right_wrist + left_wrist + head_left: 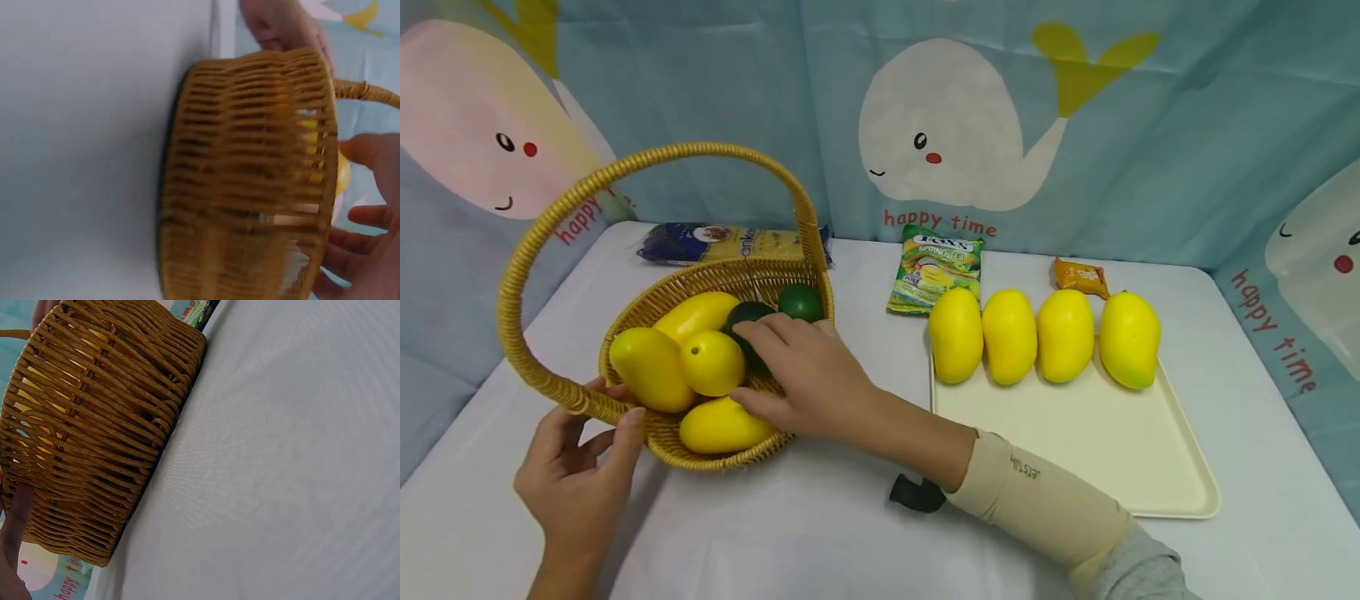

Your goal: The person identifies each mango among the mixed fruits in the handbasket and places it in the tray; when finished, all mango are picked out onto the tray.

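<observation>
So, left hand is at the basket's 8 o'clock, thumb outside the wall, fingers behind the rim by the handle foot: clamped on the basket. Handle arches up over the fruit. Basket sits upright on the table. Inside, clock taken from basket centre: green-tipped mango at 9, long yellow fruit at 11, lemon about dead centre, oval yellow fruit at 6, dark fruit at 1, green fruit at 2. Pasta pack lies behind the basket, at its 12.

Right hand is over the rim at 3 to 4 o'clock, thumb and fingers apart. Fingertips sit over the dark fruit, hiding part of it; can't tell how firmly they touch. Thumb is by the oval yellow fruit.

Black object lies at basket's 4, just beside the beige sleeve; can't tell what it is. Candy bag is at the tray's 11, behind the first of four mangoes rowed along its 12 o'clock edge. Orange packet is behind the row.
</observation>
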A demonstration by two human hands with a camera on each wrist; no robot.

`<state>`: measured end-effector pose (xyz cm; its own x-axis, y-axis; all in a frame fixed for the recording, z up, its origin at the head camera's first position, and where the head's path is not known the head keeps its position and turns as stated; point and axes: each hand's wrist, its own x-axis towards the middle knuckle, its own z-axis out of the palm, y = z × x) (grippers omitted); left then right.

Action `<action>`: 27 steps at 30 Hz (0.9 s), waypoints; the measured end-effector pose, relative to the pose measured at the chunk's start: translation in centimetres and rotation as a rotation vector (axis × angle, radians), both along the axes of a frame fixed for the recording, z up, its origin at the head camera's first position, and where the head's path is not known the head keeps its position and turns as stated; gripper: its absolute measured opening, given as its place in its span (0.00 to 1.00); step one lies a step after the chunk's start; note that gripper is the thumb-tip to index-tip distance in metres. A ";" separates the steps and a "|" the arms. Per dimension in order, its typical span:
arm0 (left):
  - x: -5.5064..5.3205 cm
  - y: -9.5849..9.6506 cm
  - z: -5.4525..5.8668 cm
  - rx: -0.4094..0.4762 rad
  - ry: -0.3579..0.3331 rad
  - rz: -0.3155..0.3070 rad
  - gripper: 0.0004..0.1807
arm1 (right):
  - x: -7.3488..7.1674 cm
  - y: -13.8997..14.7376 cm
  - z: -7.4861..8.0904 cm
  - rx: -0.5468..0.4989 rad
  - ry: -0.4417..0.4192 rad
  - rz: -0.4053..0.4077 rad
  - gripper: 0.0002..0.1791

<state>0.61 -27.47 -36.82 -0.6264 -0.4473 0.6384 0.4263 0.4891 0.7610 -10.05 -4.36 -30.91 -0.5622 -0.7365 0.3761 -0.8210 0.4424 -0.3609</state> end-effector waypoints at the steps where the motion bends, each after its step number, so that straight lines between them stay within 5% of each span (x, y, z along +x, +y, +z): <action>1: 0.0 0.0 0.0 0.005 0.007 -0.002 0.23 | 0.0 -0.6 0.1 -0.004 -0.048 0.022 0.36; 8: 0.0 0.1 0.0 0.020 0.011 -0.012 0.23 | -0.4 -4.3 -0.3 0.085 -0.360 0.020 0.50; 13: 0.0 0.2 0.2 0.007 0.016 -0.009 0.23 | -1.1 -4.7 -0.7 0.072 -0.484 -0.030 0.45; 27: -0.1 0.0 0.0 -0.004 0.015 -0.010 0.23 | -0.8 -3.7 -0.6 -0.054 -0.480 -0.020 0.36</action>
<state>0.55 -27.47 -36.77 -0.6215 -0.4383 0.6493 0.4423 0.4878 0.7526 -10.82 -8.08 -31.51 -0.6957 -0.7101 0.1086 -0.5477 0.4266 -0.7198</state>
